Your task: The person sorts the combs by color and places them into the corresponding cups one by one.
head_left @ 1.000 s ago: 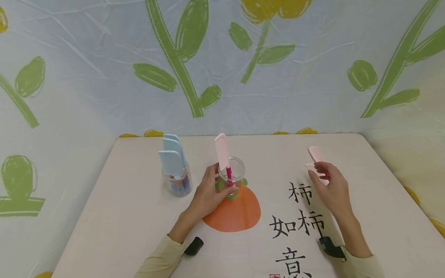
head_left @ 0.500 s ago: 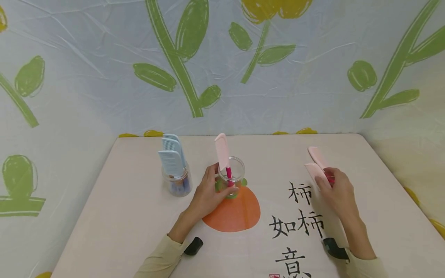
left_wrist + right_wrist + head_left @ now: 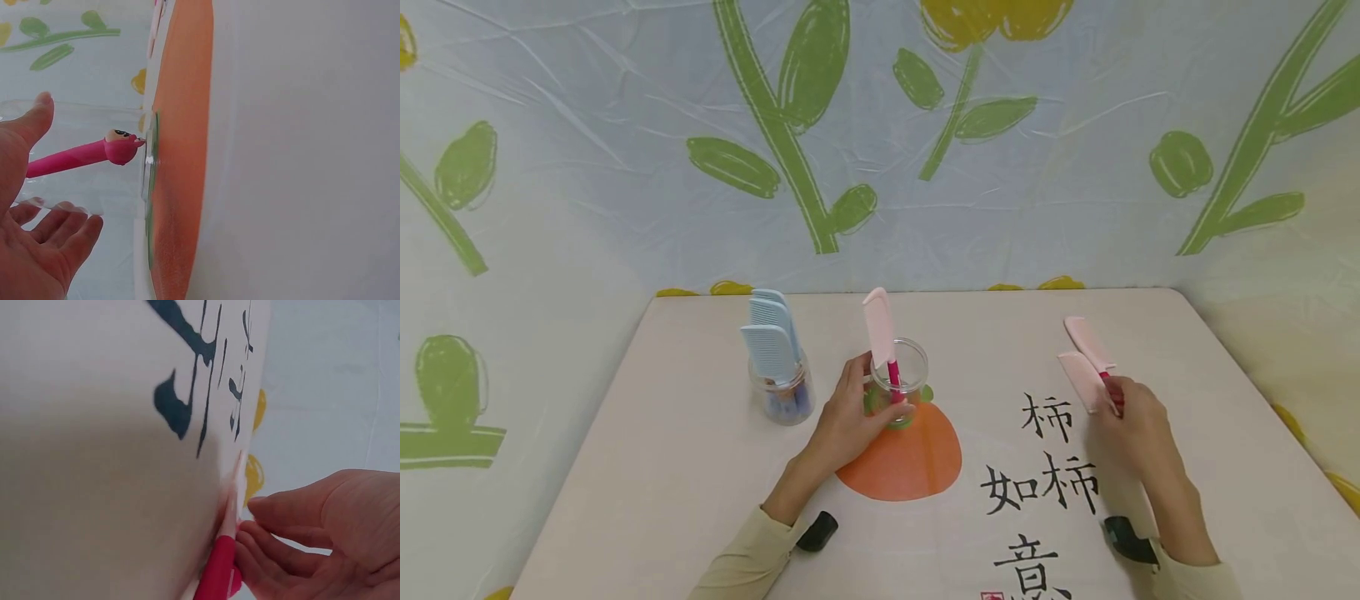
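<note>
In the head view my left hand (image 3: pixel 850 417) holds a clear jar (image 3: pixel 912 360), thumb in front and fingers behind. One pink comb (image 3: pixel 880 325) stands in it, its dark pink handle (image 3: pixel 75 156) ending in a small figure-shaped tip near the jar's bottom. At the right, two more pink combs lie side by side, a nearer comb (image 3: pixel 1081 377) and a farther comb (image 3: pixel 1086 340). My right hand (image 3: pixel 1142 425) is over their handles and hides much of them. In the right wrist view its loosely bent fingers (image 3: pixel 275 550) are right at a pink handle (image 3: pixel 215 569), thumb slightly apart.
A second clear jar (image 3: pixel 790 404) with several light blue combs (image 3: pixel 771 350) stands left of my left hand. The pale table (image 3: pixel 685 467) bears an orange fruit print (image 3: pixel 917 467) and black characters (image 3: pixel 1048 417). A flowered cloth (image 3: pixel 1075 208) hangs behind.
My right hand has drawn back to the right and towards me, from over the pink comb blades to their handles. The left hand and both jars stay put.
</note>
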The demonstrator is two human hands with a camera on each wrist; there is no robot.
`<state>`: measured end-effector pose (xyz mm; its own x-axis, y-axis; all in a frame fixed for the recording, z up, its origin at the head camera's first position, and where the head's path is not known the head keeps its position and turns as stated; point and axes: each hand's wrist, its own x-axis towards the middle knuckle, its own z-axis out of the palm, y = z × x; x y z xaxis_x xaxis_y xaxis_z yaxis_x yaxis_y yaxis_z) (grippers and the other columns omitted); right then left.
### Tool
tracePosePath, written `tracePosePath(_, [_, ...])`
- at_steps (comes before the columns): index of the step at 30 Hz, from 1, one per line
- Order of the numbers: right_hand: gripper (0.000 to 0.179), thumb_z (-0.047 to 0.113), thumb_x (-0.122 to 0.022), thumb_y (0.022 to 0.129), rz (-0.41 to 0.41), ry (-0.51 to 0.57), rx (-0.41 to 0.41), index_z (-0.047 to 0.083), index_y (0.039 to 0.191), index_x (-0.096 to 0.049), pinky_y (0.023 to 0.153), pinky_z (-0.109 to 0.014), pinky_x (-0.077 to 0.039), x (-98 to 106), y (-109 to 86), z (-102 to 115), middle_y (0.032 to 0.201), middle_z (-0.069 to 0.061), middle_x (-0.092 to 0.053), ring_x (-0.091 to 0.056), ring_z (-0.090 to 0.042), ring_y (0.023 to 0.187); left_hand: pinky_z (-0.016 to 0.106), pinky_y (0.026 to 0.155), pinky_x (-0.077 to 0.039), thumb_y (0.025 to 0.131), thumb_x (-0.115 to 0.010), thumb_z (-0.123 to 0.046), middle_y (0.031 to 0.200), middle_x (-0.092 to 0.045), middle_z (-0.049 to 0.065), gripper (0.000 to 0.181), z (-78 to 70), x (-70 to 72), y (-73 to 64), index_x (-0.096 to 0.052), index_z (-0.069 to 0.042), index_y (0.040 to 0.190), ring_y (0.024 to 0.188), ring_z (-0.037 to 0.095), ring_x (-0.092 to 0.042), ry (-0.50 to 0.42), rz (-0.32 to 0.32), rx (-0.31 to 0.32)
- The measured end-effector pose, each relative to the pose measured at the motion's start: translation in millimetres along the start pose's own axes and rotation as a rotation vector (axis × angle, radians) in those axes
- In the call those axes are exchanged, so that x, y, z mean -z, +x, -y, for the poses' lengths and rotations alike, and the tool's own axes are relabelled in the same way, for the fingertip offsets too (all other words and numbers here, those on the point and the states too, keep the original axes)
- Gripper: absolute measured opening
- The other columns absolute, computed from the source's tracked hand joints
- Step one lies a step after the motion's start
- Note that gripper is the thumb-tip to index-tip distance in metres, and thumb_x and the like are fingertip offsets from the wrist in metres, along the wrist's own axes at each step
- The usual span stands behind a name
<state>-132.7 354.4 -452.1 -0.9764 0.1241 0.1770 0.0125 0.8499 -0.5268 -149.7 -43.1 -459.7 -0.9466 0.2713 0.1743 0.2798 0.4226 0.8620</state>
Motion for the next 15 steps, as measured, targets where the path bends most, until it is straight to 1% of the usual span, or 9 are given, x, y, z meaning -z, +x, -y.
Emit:
tracePosePath(4, [0.03,-0.008,-0.058,0.095,0.026,-0.045,0.02,-0.02,0.121,-0.054,0.082,-0.065,-0.05,2,-0.3,1,0.105,-0.036,-0.057,-0.055,-0.048,0.092,0.049,0.111,-0.046,0.089,-0.081,-0.044,0.152,-0.041,0.004,0.093,0.8,-0.1,0.9,-0.027,-0.011,0.157,0.136,0.029,-0.05,0.002,-0.001,-0.003])
tracePosePath(7, [0.031,-0.013,-0.061,0.091,0.056,-0.09,0.017,-0.021,0.12,-0.054,0.083,-0.067,-0.05,4,-0.3,4,0.105,-0.039,-0.056,-0.055,-0.05,0.091,0.049,0.11,-0.046,0.089,-0.081,-0.044,0.152,-0.041,0.004,0.093,1.7,-0.3,1.2,-0.028,-0.01,0.157,0.136,0.03,-0.05,0.003,-0.003,-0.005])
tracePosePath(11, [0.035,-0.013,-0.064,0.092,0.093,-0.139,-0.01,-0.021,0.124,-0.052,0.086,-0.068,-0.051,6,0.0,12,0.107,-0.041,-0.055,-0.055,-0.051,0.09,0.049,0.11,-0.046,0.089,-0.081,-0.044,0.152,-0.041,0.004,0.093,1.8,-0.2,1.0,-0.028,-0.01,0.157,0.135,0.03,-0.051,0.002,-0.005,-0.002])
tracePosePath(15, [0.027,-0.011,-0.065,0.092,0.139,-0.168,0.021,-0.019,0.116,-0.055,0.08,-0.066,-0.052,9,2.1,17,0.098,-0.039,-0.057,-0.056,-0.048,0.083,0.049,0.11,-0.046,0.088,-0.081,-0.045,0.153,-0.04,0.004,0.093,2.1,-0.5,0.8,-0.028,-0.01,0.157,0.135,0.03,-0.051,0.006,-0.006,0.006])
